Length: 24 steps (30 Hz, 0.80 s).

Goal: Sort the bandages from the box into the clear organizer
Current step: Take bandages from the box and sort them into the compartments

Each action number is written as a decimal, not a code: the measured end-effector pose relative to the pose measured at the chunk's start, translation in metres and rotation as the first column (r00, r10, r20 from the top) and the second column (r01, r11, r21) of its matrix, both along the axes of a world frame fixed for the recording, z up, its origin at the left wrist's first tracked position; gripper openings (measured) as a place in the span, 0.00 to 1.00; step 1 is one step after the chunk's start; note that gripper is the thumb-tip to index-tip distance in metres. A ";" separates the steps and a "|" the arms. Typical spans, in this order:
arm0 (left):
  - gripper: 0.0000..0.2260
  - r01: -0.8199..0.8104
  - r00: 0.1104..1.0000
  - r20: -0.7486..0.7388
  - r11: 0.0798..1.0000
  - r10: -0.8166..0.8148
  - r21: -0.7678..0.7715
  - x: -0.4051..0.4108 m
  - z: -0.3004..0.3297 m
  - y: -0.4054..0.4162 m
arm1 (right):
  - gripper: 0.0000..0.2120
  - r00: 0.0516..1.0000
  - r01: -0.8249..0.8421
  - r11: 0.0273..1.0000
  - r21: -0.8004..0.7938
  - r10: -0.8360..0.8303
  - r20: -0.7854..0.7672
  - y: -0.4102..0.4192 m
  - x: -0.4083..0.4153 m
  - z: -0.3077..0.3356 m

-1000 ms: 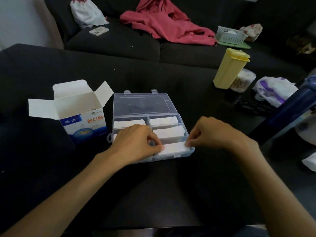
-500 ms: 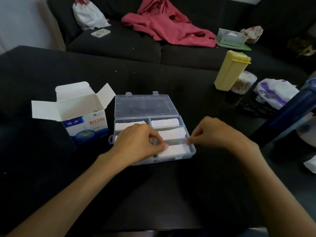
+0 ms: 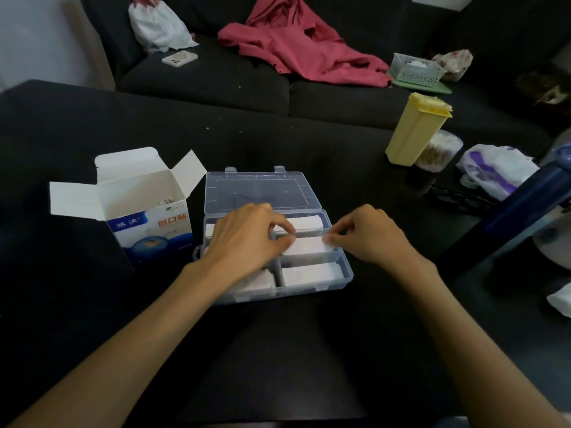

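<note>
From the head view, a clear organizer (image 3: 346,274) sits at the middle of the frame on a black bench (image 3: 278,350), its lid (image 3: 262,189) laid flat open toward the top of the frame. Its compartments hold white bandages. The left hand (image 3: 247,239) covers the left half of the organizer, fingers curled, pinching the left end of a bandage stack (image 3: 309,245) in the middle right compartment. The right hand (image 3: 367,234) comes in from the right, fingers curled too, pinching the right end of the same stack at the organizer's right wall. Another stack (image 3: 309,223) lies in the compartment above it, one (image 3: 310,273) in the compartment below, and a rumpled one (image 3: 262,281) shows in the lower left compartment under the left wrist.

Just left of the organizer stands the box (image 3: 151,223), white and blue, flaps open; how much is left inside I cannot tell.

At the right of the frame stand a yellow tub (image 3: 415,128) with a small clear jar (image 3: 440,151) beside it, a white-and-purple bag (image 3: 497,168) and a dark blue bottle (image 3: 525,205). Across the top runs a dark sofa (image 3: 216,75) carrying a red garment (image 3: 296,47), a white bag (image 3: 157,24), a phone (image 3: 179,58) and a small mesh basket (image 3: 415,70).
</note>
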<state>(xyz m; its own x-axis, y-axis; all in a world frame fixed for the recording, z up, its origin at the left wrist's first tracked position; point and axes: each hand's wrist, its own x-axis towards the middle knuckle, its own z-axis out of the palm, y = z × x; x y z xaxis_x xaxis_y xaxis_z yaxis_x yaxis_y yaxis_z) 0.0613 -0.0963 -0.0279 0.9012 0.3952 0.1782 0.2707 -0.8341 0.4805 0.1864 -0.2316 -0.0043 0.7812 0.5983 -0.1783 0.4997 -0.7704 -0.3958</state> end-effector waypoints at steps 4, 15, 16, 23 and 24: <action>0.14 0.025 0.998 -0.062 1.000 -0.025 -0.009 -0.001 -0.007 0.001 | 0.04 0.994 0.024 1.000 0.007 -0.023 -0.110 0.003 0.002 -0.002; 0.16 -0.003 0.998 -0.060 0.999 0.001 -0.040 0.001 -0.008 -0.001 | 0.05 0.996 0.030 0.999 -0.040 -0.033 -0.081 0.001 0.003 -0.005; 0.16 -0.005 0.998 -0.060 0.999 0.002 -0.039 0.001 -0.008 -0.001 | 0.05 0.997 0.037 0.998 -0.042 -0.040 -0.069 0.002 0.003 -0.006; 0.13 -0.038 0.999 -0.022 0.995 0.036 -0.096 -0.003 0.000 0.002 | 0.04 0.999 0.017 1.000 0.015 -0.016 -0.035 -0.004 0.004 0.007; 0.13 -0.068 0.998 0.010 0.992 0.069 -0.105 -0.005 0.005 0.004 | 0.04 0.999 0.025 0.997 0.067 -0.023 -0.027 -0.005 0.005 0.013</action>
